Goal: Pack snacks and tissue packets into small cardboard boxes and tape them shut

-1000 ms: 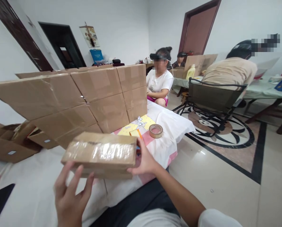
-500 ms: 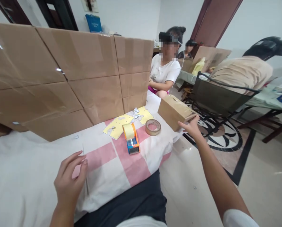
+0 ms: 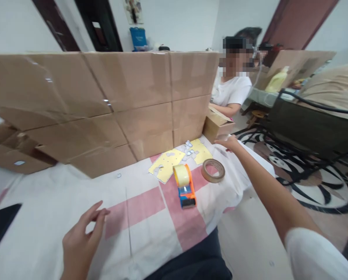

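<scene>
A small cardboard box (image 3: 217, 126) rests at the far right end of the cloth-covered table, beside the wall of stacked boxes. My right hand (image 3: 228, 144) is stretched out at the near lower edge of this box, fingers extended rather than wrapped round it. On the left, my left hand (image 3: 84, 233) hovers over the cloth, empty, its fingers loosely bent. Between the hands lie an orange and blue tape dispenser (image 3: 185, 186) and a roll of brown tape (image 3: 213, 170). Yellow paper pieces (image 3: 168, 163) lie behind the dispenser.
Taped cardboard boxes (image 3: 144, 116) form a tall wall along the table's back. An open carton (image 3: 13, 151) stands at the left, with a dark flat object (image 3: 1, 225) nearer. A seated person (image 3: 233, 89) is behind the small box. A dark chair (image 3: 313, 128) stands right.
The small box and my right hand have moved back, closer to the box wall. My right fingers no longer grip its side. The view has turned left, and my left fingertips have drawn closer together.
</scene>
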`<action>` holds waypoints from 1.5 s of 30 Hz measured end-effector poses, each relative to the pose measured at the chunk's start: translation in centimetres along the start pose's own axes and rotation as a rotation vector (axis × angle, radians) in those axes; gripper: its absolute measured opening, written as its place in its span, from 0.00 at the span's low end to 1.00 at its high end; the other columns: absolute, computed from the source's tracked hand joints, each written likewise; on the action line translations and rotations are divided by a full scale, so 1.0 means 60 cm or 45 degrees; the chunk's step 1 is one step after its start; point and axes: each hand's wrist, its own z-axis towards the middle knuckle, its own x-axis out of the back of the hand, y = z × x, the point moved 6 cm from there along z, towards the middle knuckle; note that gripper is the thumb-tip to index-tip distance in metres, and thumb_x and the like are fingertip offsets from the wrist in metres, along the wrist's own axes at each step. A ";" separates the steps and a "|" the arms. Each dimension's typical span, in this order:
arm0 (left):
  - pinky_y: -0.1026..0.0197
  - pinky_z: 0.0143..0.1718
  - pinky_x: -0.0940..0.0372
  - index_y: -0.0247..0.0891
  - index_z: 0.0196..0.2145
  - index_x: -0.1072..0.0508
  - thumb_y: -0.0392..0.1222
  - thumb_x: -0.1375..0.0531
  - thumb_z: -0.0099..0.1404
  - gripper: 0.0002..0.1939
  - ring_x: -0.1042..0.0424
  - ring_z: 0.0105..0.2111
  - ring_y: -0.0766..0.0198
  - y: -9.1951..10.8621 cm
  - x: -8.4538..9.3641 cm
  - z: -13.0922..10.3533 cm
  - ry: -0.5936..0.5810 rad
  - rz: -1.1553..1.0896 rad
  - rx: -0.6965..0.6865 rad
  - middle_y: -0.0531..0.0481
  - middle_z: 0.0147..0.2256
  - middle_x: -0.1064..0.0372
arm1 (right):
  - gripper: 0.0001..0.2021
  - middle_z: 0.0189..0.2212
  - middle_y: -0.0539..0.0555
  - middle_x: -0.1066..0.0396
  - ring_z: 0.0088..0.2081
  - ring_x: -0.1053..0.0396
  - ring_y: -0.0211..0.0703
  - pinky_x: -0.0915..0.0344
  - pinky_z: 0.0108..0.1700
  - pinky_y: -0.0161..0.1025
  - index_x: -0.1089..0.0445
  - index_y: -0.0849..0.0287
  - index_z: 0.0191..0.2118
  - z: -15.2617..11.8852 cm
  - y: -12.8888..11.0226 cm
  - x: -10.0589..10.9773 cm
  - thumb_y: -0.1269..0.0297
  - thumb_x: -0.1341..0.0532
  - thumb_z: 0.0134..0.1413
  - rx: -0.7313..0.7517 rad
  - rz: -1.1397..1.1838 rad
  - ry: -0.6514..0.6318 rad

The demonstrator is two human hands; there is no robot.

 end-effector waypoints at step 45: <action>0.46 0.62 0.42 0.24 0.66 0.48 0.41 0.31 0.52 0.49 0.36 0.60 0.39 -0.544 0.002 0.424 0.646 0.117 1.007 0.24 0.57 0.38 | 0.14 0.37 0.52 0.33 0.41 0.32 0.43 0.34 0.44 0.38 0.39 0.57 0.35 -0.533 -1.046 -0.781 0.73 0.42 0.37 1.114 0.436 -1.055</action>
